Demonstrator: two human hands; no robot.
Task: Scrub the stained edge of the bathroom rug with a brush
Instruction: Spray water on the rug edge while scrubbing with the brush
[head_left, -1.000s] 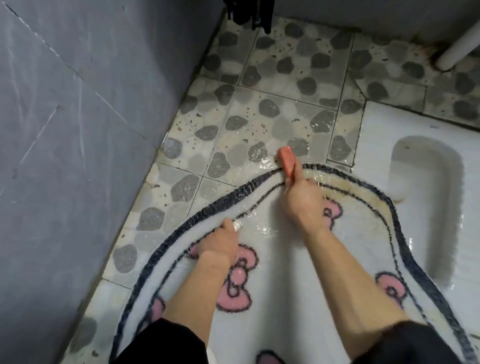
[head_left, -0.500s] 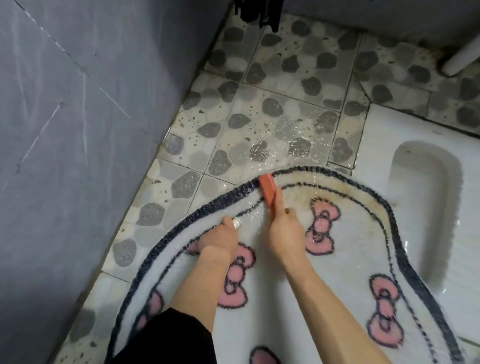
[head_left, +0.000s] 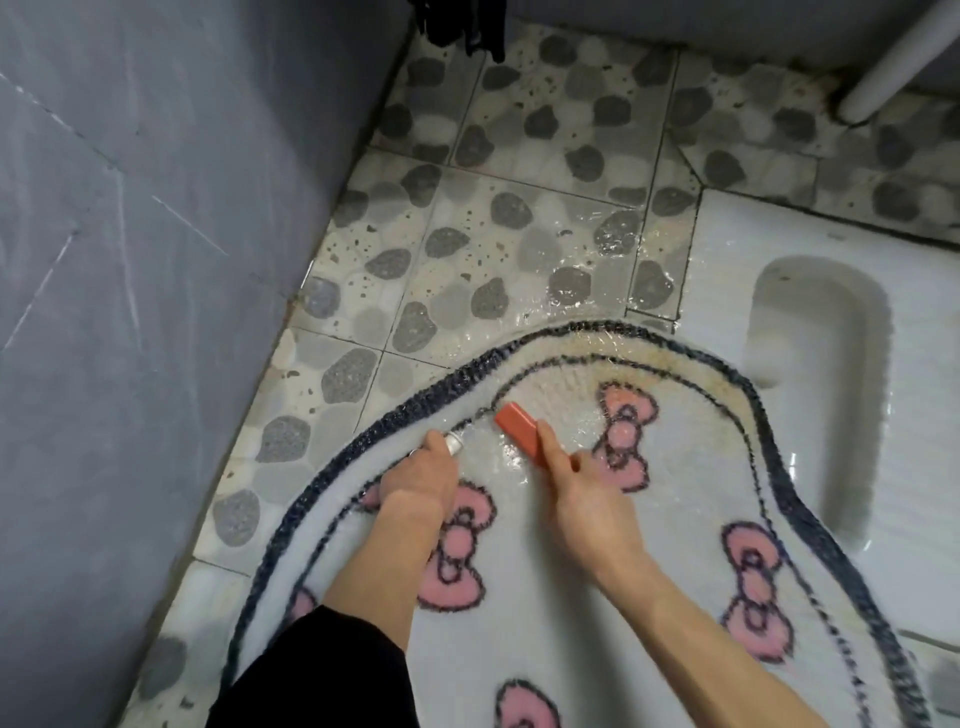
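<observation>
Hard orange brush (head_left: 519, 426) gripped lengthwise in right hand (head_left: 587, 509), bristles down on soaked rug (head_left: 571, 613), just short of its yellowed far edge (head_left: 649, 347). Left hand (head_left: 421, 475) curled round a silver-tipped thing (head_left: 453, 443). Likely sodden, heavy, limp: pin flat beside the border.

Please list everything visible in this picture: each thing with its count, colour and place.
rug: one, white with dark border and pink bows, on floor, far edge stained yellowish
brush: one, orange-red, on rug
silvery-tipped object: one, in left hand
floor tiles: many, grey pebble pattern, wet beyond rug
wall: one, grey, left
squat toilet: one, white, right
pipe: one, white, top right
dark hanging thing: one, top edge
left hand: one, grips silvery-tipped object
right hand: one, holds brush
</observation>
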